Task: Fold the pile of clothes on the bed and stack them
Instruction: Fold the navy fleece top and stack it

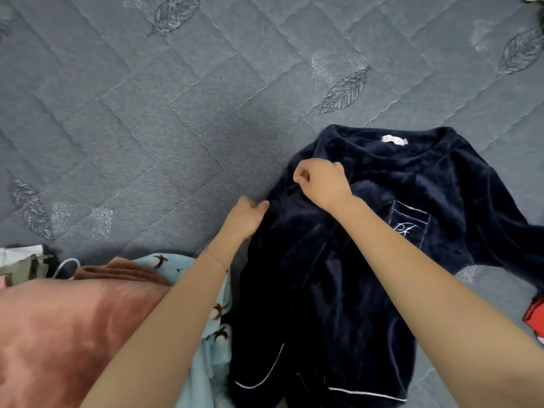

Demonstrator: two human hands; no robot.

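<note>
Partly cropped navy top (309,290), left hand (249,219) gripping its edge, right hand (321,181) pinching fabric

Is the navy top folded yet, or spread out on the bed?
Spread, not folded: the navy top lies front up, neck label and chest pocket showing; left hand and right hand grip fabric near one shoulder.

The bed (147,113) fills most of the frame, its grey-blue quilted cover stitched with leaf motifs. A navy fleece pajama top (338,260) lies spread at lower right, collar toward the top of the frame. A light blue bird-print cloth (217,319) touches its left side, with a rust-pink fleece (59,334) at lower left. A red item (537,319) shows at the right edge.
</note>
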